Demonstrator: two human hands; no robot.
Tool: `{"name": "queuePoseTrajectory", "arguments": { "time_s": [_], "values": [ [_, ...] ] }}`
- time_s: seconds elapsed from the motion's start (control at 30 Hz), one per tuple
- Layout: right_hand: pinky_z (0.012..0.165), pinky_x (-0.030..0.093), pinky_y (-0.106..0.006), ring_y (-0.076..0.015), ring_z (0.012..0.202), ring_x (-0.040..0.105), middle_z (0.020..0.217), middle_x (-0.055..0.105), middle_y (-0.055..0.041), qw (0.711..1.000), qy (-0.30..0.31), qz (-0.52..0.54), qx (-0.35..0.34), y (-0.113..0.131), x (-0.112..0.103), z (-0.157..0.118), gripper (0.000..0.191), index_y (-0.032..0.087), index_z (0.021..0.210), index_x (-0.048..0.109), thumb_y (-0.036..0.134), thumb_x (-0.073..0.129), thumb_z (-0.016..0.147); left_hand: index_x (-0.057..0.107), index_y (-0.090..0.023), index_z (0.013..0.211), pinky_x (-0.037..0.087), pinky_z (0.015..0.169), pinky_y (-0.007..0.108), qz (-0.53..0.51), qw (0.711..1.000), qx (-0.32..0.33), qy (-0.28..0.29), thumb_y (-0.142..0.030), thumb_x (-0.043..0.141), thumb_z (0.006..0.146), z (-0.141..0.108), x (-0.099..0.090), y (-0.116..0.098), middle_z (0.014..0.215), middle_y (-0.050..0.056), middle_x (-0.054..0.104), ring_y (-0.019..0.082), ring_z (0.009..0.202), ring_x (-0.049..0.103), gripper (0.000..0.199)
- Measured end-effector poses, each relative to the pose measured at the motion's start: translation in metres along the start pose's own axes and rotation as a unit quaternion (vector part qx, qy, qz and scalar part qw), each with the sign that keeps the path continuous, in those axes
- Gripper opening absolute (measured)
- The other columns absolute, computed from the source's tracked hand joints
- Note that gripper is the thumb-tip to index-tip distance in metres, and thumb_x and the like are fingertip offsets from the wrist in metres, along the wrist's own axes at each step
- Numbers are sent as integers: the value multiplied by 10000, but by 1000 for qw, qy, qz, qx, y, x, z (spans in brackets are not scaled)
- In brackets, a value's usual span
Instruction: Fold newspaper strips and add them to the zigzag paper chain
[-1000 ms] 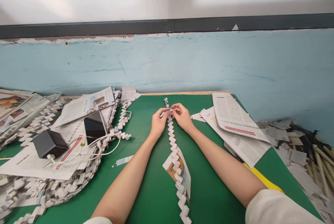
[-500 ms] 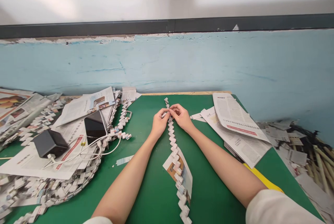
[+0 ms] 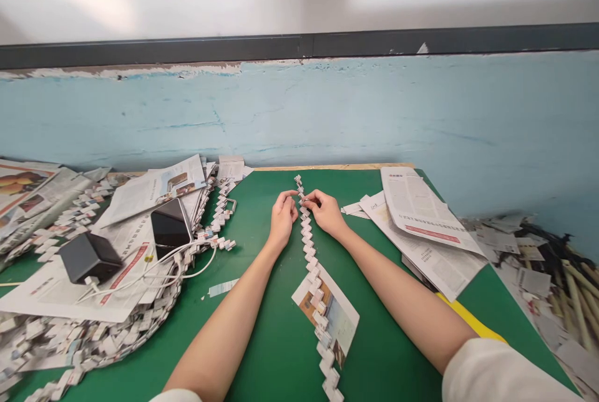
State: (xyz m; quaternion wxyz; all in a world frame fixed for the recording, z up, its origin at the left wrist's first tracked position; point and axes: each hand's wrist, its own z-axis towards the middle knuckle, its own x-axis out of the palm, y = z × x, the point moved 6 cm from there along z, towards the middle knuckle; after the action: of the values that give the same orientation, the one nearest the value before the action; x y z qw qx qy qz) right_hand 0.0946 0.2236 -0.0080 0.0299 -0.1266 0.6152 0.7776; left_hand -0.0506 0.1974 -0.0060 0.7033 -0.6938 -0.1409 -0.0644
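A zigzag chain of folded newspaper strips (image 3: 307,243) runs down the middle of the green table. My right hand (image 3: 326,213) pinches the chain near its far end, thumb and index finger together on its right side. Just left of the same spot is my left hand (image 3: 282,221). Its fingers are curled closed, and the index fingertip reaches the chain's edge. Whatever may lie inside those curled fingers is hidden. Beneath the nearer part of the chain lies a printed paper piece (image 3: 344,321).
At left, a phone (image 3: 171,227), a dark box-shaped device (image 3: 90,257) and a white cable (image 3: 201,274) rest among newspapers and more folded chain (image 3: 159,321). Folded newspapers (image 3: 423,215) and a yellow object (image 3: 472,319) are at right. A blue wall (image 3: 299,115) stands behind the table (image 3: 262,339).
My left hand has drawn slightly left, away from my right fingers, which remain at the chain. The printed paper under the chain now shows more of its right side.
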Motion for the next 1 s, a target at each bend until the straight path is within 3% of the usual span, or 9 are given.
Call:
{"name": "queuePoseTrajectory", "arguments": {
  "time_s": [0.1, 0.2, 0.3, 0.4, 0.57, 0.63, 0.77, 0.87, 1.0],
  "values": [
    [730, 507, -329, -204, 760, 656, 854, 744, -24, 1000, -9, -13, -7, 3, -3, -1, 110, 230, 872, 668, 323, 624, 912, 635, -174, 1150, 300, 448, 224, 28, 999, 4, 38, -453, 695, 893, -1, 3, 1, 664, -47, 555, 71, 450, 413, 384],
    [719, 502, -333, -199, 766, 644, 1014, 756, -49, 999, 12, -16, -28, 7, 0, -3, 121, 229, 937, 645, 330, 581, 958, 652, -155, 1118, 375, 485, 226, 48, 997, 27, 47, -428, 717, 877, -2, 2, 0, 693, -10, 634, 88, 496, 493, 370],
    [847, 503, -381, -238, 938, 642, 1163, 734, -80, 991, 50, -97, -76, 16, 8, -7, 133, 231, 1026, 624, 280, 501, 1015, 662, -160, 991, 415, 526, 229, 35, 998, 46, 6, -435, 707, 886, -1, -3, 0, 641, -20, 591, 97, 526, 514, 298],
    [983, 442, -469, -306, 1145, 566, 1251, 707, -116, 961, 76, -237, -123, 22, 18, -14, 176, 229, 1082, 624, 222, 452, 1046, 641, -177, 948, 424, 534, 234, 6, 998, 51, -22, -446, 708, 890, 0, -7, 1, 631, -31, 559, 101, 531, 511, 284],
    [1046, 370, -534, -358, 1388, 432, 1334, 676, -127, 928, 102, -328, -142, 25, 25, -19, 218, 236, 1166, 616, 192, 424, 1071, 614, -188, 920, 351, 477, 218, -21, 998, 46, -40, -445, 708, 890, 0, -9, 0, 607, -51, 494, 85, 477, 441, 276],
    [1046, 372, -511, -339, 1361, 468, 1263, 694, -128, 930, 107, -320, -149, 26, 25, -19, 208, 226, 1143, 615, 200, 419, 1078, 580, -199, 877, 286, 447, 206, -39, 997, 41, -57, -417, 687, 891, -1, -10, -2, 559, -76, 409, 76, 441, 372, 243],
    [946, 435, -425, -285, 1091, 590, 1101, 700, -111, 953, 67, -263, -135, 27, 16, -15, 193, 217, 1063, 607, 237, 417, 1082, 508, -210, 783, 188, 428, 198, -62, 995, 24, -70, -346, 644, 877, -3, -10, -3, 543, -100, 259, 64, 420, 250, 213],
    [918, 457, -391, -266, 1014, 599, 1050, 686, -99, 969, 43, -205, -134, 27, 11, -14, 199, 224, 1051, 609, 269, 418, 1080, 528, -209, 818, 206, 431, 200, -38, 997, 12, -70, -348, 617, 890, -2, -8, -2, 550, -99, 273, 69, 430, 247, 180],
    [890, 469, -352, -234, 965, 626, 1013, 689, -73, 984, 32, -127, -117, 26, 8, -14, 191, 223, 1036, 619, 294, 445, 1068, 519, -226, 1021, 262, 449, 213, 10, 995, 11, -103, -406, 602, 936, -1, -11, 1, 565, -108, 356, 87, 439, 309, 215]
  ]
}}
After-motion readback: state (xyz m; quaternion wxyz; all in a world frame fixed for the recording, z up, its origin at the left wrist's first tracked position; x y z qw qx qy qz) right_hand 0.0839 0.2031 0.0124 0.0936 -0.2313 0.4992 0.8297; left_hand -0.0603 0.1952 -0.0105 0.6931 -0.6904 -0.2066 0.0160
